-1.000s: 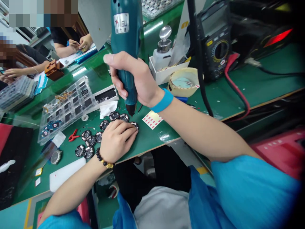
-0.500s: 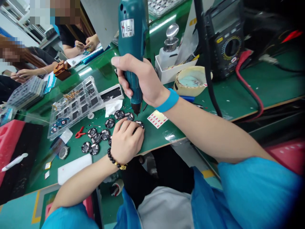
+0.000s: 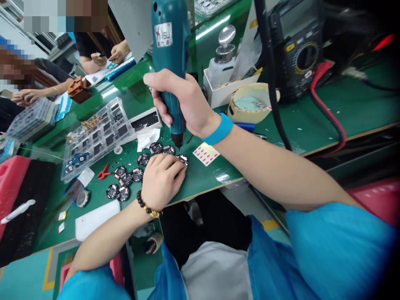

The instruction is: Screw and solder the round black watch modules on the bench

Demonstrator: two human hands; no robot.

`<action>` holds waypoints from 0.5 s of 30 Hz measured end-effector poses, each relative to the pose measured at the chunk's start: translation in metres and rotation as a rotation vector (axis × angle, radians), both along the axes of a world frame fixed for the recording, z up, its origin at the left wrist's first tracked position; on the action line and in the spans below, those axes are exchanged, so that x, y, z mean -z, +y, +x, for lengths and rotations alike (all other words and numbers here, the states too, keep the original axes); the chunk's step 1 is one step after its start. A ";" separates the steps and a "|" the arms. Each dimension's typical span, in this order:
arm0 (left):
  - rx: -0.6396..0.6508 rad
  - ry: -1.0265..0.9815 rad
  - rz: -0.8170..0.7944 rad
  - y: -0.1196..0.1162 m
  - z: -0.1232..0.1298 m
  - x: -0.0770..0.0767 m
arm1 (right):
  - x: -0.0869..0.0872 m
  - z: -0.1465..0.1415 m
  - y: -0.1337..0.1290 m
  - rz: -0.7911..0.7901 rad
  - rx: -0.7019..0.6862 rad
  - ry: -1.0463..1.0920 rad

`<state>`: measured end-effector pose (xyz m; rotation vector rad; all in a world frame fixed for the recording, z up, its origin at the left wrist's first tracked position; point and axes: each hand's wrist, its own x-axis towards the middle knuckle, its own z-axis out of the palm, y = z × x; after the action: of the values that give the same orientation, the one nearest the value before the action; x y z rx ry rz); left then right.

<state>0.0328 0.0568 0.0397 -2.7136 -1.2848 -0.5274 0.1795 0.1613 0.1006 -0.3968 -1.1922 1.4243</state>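
Observation:
My right hand (image 3: 184, 100) wraps around a teal electric screwdriver (image 3: 170, 54), held upright with its bit pointing down. The bit's tip is just above and left of a small round black part (image 3: 183, 159). My left hand (image 3: 162, 177) is closed on that part at the green table, its fingertips at the part's near left side and partly hidden. Several more round black parts (image 3: 136, 175) lie to the left of and behind my left hand. A sheet of red arrow stickers (image 3: 206, 154) lies right of the screwdriver tip.
A clear compartment box (image 3: 96, 139) with small parts stands left, near red clamp-like pliers (image 3: 104, 171). A white foam block (image 3: 97, 220) lies at the front edge. Right are a tape roll (image 3: 250, 104), a pump bottle (image 3: 221, 66) and a multimeter (image 3: 296, 50). Two people work across the table.
My left hand has shifted slightly left and uncovered more of the round part. The screwdriver in my right hand has moved slightly up and left in view.

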 end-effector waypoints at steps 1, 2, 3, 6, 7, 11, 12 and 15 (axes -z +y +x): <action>0.010 -0.001 0.002 0.000 0.000 0.000 | 0.000 0.000 0.000 -0.010 0.003 -0.006; 0.023 0.000 0.007 0.000 -0.001 0.000 | 0.000 0.000 0.001 -0.019 0.007 -0.013; 0.037 0.004 0.014 0.000 -0.001 0.000 | 0.000 0.000 0.001 -0.027 0.012 -0.020; 0.067 0.033 0.054 -0.001 -0.003 0.002 | 0.002 0.000 0.004 -0.043 0.012 -0.013; 0.074 0.044 0.072 -0.001 -0.004 0.002 | 0.002 -0.001 0.005 -0.044 0.004 0.001; 0.105 0.049 0.058 0.001 -0.007 -0.001 | 0.004 0.000 0.008 -0.040 -0.021 0.045; 0.108 0.039 0.038 0.002 -0.008 -0.002 | 0.004 0.000 0.008 -0.036 -0.022 0.050; 0.106 0.026 0.016 0.004 -0.009 -0.005 | 0.004 -0.001 0.009 -0.025 -0.020 0.058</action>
<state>0.0242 0.0609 0.0449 -2.7781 -1.1305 -0.5082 0.1787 0.1699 0.0969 -0.3600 -1.1354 1.4599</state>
